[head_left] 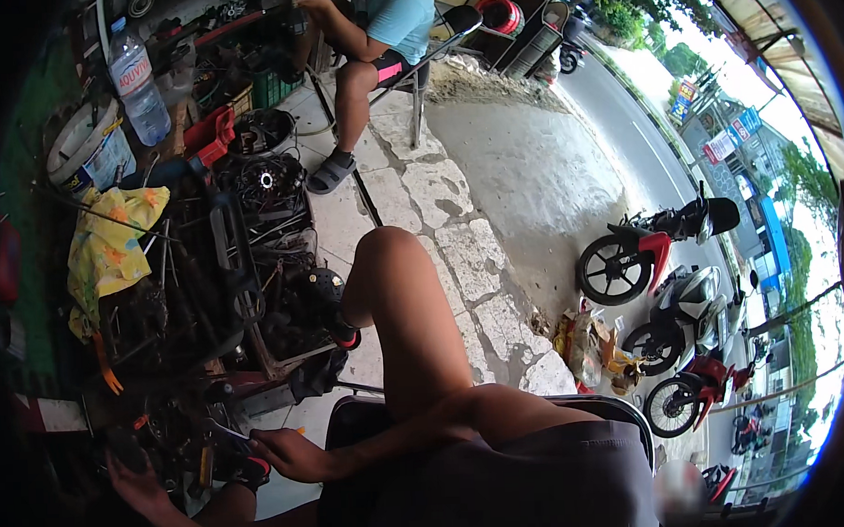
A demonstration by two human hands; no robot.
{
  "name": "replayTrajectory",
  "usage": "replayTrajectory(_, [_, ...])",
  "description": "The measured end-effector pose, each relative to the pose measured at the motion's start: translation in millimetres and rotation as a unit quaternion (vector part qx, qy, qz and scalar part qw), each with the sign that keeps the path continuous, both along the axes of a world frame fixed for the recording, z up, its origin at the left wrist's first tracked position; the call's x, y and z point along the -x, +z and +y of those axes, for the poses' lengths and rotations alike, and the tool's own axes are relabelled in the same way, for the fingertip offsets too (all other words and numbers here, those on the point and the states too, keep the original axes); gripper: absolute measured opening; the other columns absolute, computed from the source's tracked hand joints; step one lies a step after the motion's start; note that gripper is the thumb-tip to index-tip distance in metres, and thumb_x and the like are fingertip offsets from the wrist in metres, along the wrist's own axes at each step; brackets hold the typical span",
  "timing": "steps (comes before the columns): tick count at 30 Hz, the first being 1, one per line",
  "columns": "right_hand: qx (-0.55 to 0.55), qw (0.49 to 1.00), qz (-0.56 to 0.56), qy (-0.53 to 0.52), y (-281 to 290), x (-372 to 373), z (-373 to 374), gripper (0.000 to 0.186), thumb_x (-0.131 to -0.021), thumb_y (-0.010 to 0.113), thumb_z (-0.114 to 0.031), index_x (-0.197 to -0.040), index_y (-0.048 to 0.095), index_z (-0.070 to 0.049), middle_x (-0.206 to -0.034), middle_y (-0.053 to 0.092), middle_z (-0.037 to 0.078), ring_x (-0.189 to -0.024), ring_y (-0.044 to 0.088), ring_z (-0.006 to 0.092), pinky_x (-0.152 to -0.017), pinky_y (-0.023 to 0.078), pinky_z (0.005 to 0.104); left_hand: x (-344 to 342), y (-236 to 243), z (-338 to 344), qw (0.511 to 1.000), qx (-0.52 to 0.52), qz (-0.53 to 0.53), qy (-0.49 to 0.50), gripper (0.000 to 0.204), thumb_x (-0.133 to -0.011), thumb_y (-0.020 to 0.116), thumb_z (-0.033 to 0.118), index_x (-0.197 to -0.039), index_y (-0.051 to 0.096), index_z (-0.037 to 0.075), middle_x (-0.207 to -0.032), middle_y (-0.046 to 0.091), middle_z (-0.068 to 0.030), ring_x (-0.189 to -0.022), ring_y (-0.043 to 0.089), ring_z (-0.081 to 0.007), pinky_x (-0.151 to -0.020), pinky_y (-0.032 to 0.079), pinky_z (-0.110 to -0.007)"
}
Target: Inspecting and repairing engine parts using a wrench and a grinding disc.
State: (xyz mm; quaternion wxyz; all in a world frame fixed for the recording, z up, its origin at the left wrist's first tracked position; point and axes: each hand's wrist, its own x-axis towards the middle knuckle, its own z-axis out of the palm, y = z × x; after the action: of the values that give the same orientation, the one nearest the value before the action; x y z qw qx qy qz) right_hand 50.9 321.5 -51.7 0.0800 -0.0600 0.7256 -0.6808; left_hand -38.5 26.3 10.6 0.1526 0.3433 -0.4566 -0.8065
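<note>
Low at the lower left, my left hand (pixel 141 482) grips a dark part (pixel 128 452), its shape hard to make out in shadow. My right hand (pixel 285 454) is closed round a slim silver metal tool (pixel 225 430), whose head points left toward that part. Dark greasy parts and tools (pixel 167 416) lie just beyond my hands. Higher up are a crate of tangled metal parts (pixel 262 199) and a yellow patterned cloth (pixel 114 242) draped over metal pieces.
My bare knee (pixel 390 274) rises over cracked floor tiles (pixel 459 253). A seated co-worker (pixel 368 52) is at the top. A plastic bottle (pixel 139 92) and white bucket (pixel 79 150) stand upper left. Several motorcycles (pixel 675 334) line the roadside at right, near rubbish bags (pixel 583 346).
</note>
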Motion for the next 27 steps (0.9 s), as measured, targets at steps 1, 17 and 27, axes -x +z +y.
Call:
replayTrajectory(1, [0.001, 0.998, -0.06, 0.02, 0.8, 0.2, 1.1, 0.025, -0.098, 0.038, -0.019, -0.087, 0.048, 0.001, -0.068, 0.051, 0.021, -0.066, 0.055, 0.0368, -0.061, 0.041, 0.0412, 0.3, -0.9, 1.9, 1.0, 0.006, 0.002, 0.017, 0.042, -0.094, 0.043, 0.027, -0.132, 0.047, 0.01, -0.132, 0.05, -0.0053, -0.117, 0.05, -0.0221, -0.097, 0.039, -0.038])
replayTrajectory(17, [0.017, 0.999, -0.014, 0.034, 21.6, -0.7, 11.9, 0.033, -0.099, 0.039, -0.027, -0.094, 0.053, 0.002, -0.068, 0.054, 0.022, -0.068, 0.056, 0.0381, -0.061, 0.042, 0.0429, -2.5, -1.0, -0.3, 0.999, -0.031, 0.014, 0.014, 0.041, -0.096, 0.041, 0.027, -0.132, 0.047, 0.009, -0.135, 0.048, -0.0058, -0.122, 0.046, -0.0209, -0.101, 0.036, -0.039])
replayTrajectory(27, [-0.011, 0.999, -0.026, 0.016, -2.1, -28.7, 15.2, 0.026, -0.099, 0.039, -0.021, -0.087, 0.046, 0.001, -0.066, 0.05, 0.018, -0.063, 0.053, 0.0343, -0.059, 0.041, 0.0404, -11.1, 5.1, -6.3, 0.999, 0.016, 0.005, 0.045, 0.042, -0.095, 0.041, 0.028, -0.133, 0.045, 0.011, -0.136, 0.046, -0.005, -0.123, 0.045, -0.0218, -0.101, 0.035, -0.039])
